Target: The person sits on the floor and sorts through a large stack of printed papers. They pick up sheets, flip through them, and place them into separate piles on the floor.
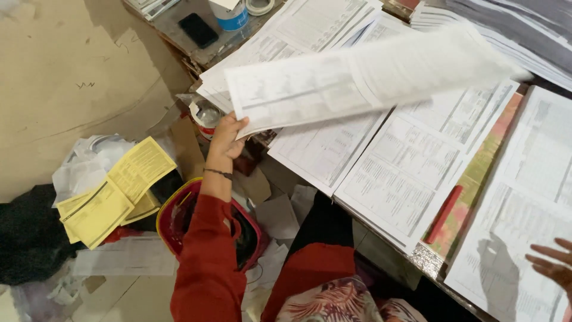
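Red sleeve and patterned lap cloth sit closest, at 6 o'clock. Left hand, a thin bracelet at the wrist, is raised toward 11 o'clock and pinches the lower left corner of a large printed sheet, thumb over the top, fingers beneath; the sheet is blurred and stretches away to 2 o'clock, held above the stacks. Right hand shows only at the frame edge near 4 o'clock, fingers spread and apart from each other, hovering just over a white printed stack with its shadow on the paper; it holds nothing. Bench carries overlapping stacks of white sheets printed with dense tables; a red stick-like object lies on a floral-coloured strip between two stacks. At 12 o'clock: a blue-and-white round container, a roll of tape, a black phone. Below the held sheet's corner, a small round tin. Floor at 9 o'clock: yellow printed slips on crumpled white paper, dark cloth, a red and yellow bag standing open. Floor is pale tan, scuffed.
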